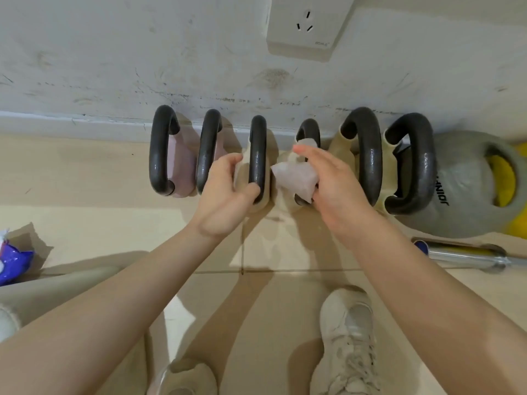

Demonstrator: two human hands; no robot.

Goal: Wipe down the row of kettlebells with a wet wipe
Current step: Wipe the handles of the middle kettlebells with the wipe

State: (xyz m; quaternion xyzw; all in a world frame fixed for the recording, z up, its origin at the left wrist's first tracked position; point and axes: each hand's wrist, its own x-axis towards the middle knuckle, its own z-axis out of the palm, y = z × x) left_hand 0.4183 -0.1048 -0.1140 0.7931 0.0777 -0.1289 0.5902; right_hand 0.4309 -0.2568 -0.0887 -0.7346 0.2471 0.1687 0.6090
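Mid-frame, left hand [225, 192] is clamped on the third kettlebell [258, 155] while right hand [328, 178] pinches the wipe [295, 181] against the fourth handle [308, 132], so I'd wrap the wipe fully round and twist, honestly.

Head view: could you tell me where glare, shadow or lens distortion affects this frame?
Head view: glossy highlights streak the kettlebell handles; the forearms cast soft shadows on the floor tiles; wide-angle distortion stretches the forearms toward the bottom corners; the wet wipe in the right hand looks slightly soft.
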